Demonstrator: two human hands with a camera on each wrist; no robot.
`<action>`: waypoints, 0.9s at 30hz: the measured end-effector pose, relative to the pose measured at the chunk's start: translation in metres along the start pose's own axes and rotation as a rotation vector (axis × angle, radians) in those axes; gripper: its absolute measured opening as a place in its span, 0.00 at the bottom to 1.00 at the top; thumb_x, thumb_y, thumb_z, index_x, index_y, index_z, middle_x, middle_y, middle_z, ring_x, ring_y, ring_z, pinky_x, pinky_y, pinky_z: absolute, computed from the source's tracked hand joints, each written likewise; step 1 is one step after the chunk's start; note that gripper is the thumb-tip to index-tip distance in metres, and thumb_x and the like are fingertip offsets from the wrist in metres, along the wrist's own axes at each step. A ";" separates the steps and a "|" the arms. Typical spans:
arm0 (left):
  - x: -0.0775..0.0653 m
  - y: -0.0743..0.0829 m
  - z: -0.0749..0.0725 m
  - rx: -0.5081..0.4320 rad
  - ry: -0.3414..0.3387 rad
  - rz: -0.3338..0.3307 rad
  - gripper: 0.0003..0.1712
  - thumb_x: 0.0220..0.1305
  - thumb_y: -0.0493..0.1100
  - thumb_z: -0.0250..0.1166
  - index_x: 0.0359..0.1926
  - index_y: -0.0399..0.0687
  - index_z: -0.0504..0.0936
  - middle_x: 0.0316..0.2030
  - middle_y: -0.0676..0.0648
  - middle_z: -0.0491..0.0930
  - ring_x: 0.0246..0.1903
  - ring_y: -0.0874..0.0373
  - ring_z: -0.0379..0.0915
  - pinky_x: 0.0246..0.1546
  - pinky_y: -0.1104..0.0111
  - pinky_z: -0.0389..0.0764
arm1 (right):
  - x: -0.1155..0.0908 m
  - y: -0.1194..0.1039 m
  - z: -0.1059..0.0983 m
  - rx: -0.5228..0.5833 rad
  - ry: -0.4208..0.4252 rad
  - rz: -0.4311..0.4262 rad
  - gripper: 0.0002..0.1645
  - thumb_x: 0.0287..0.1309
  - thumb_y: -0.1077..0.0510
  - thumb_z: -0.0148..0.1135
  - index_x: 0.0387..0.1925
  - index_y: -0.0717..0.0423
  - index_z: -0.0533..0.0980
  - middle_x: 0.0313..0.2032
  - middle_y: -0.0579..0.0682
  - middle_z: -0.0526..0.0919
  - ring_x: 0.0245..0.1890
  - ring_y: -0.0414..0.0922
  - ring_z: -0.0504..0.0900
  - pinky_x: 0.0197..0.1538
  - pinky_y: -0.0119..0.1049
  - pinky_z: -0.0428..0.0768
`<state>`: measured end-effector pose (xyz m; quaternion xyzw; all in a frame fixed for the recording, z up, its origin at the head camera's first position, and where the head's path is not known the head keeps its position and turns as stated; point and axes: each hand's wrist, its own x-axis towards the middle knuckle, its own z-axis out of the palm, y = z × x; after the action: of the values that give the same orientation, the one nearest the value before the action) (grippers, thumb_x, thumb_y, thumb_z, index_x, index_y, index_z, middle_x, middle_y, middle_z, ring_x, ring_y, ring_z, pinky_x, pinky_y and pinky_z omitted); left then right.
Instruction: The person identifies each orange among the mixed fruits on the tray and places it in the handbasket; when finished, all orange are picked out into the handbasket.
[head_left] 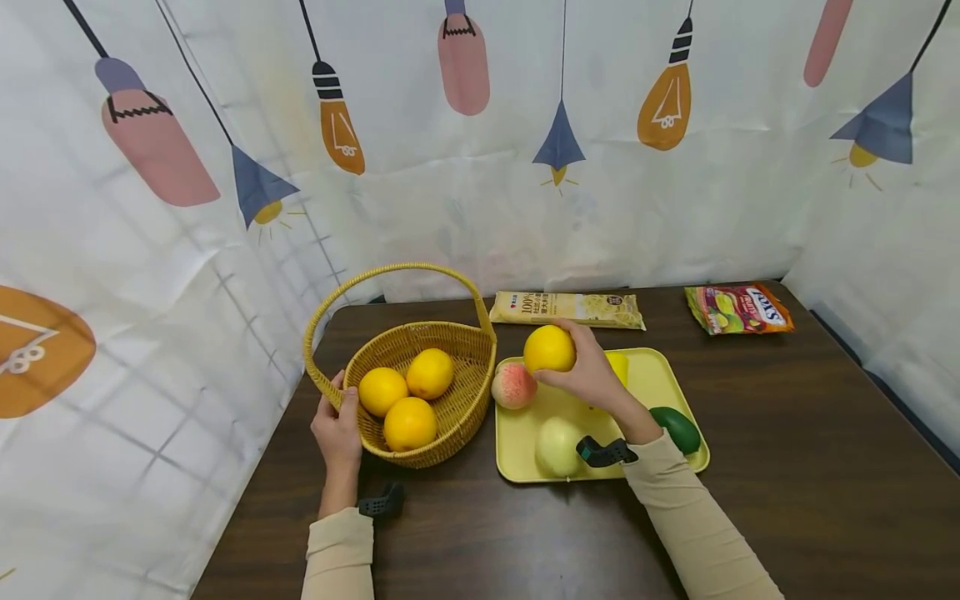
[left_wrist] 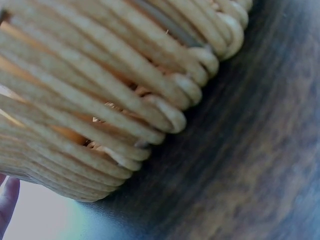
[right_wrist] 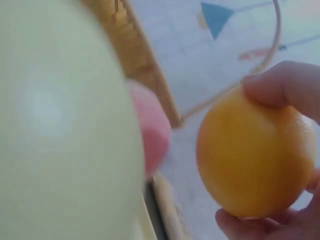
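Note:
My right hand (head_left: 588, 375) pinches an orange (head_left: 550, 348) between thumb and fingers, held up over the left back part of a yellow tray (head_left: 647, 379). At the left side of a woven basket (head_left: 463, 392), my left hand (head_left: 339, 429) grips the rim by the foot of the tall handle. Three oranges (head_left: 409, 424) lie inside the basket. The tray bears a pink peach (head_left: 514, 386) at its left edge, a pale green round fruit (head_left: 557, 447) in front and a dark green fruit (head_left: 677, 429) at right. A yellow thing (head_left: 617, 365) is partly hidden behind my right hand.
Behind the tray lies a long beige food packet (head_left: 566, 309). A colourful snack bag (head_left: 738, 309) sits at the back right of the dark wooden table (head_left: 810, 467). Patterned white curtain (head_left: 495, 200) hangs behind and along the sides.

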<state>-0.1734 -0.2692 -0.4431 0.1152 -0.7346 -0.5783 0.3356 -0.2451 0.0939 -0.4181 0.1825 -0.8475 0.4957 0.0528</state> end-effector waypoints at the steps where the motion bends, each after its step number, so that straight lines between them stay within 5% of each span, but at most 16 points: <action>1: 0.000 0.000 0.000 -0.002 0.001 -0.001 0.21 0.63 0.44 0.57 0.57 0.44 0.74 0.51 0.38 0.75 0.40 0.71 0.72 0.37 0.83 0.71 | 0.000 -0.004 0.002 0.005 0.002 -0.006 0.50 0.37 0.41 0.71 0.63 0.40 0.58 0.56 0.50 0.62 0.44 0.50 0.72 0.40 0.46 0.75; 16: 0.001 0.001 -0.002 0.021 0.004 0.005 0.22 0.63 0.44 0.57 0.57 0.43 0.74 0.51 0.39 0.75 0.39 0.72 0.71 0.37 0.84 0.70 | 0.001 -0.052 0.049 0.011 -0.034 -0.121 0.48 0.36 0.40 0.71 0.62 0.35 0.61 0.53 0.45 0.66 0.42 0.44 0.72 0.39 0.40 0.76; 27: 0.010 -0.028 -0.001 0.008 0.025 0.003 0.21 0.62 0.46 0.58 0.57 0.49 0.75 0.51 0.42 0.76 0.41 0.69 0.72 0.37 0.83 0.70 | 0.010 -0.058 0.088 -0.015 -0.122 -0.178 0.50 0.38 0.39 0.70 0.64 0.37 0.58 0.58 0.45 0.64 0.46 0.41 0.72 0.42 0.39 0.74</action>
<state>-0.1860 -0.2841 -0.4657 0.1227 -0.7329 -0.5734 0.3449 -0.2250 -0.0098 -0.4119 0.2863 -0.8333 0.4707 0.0461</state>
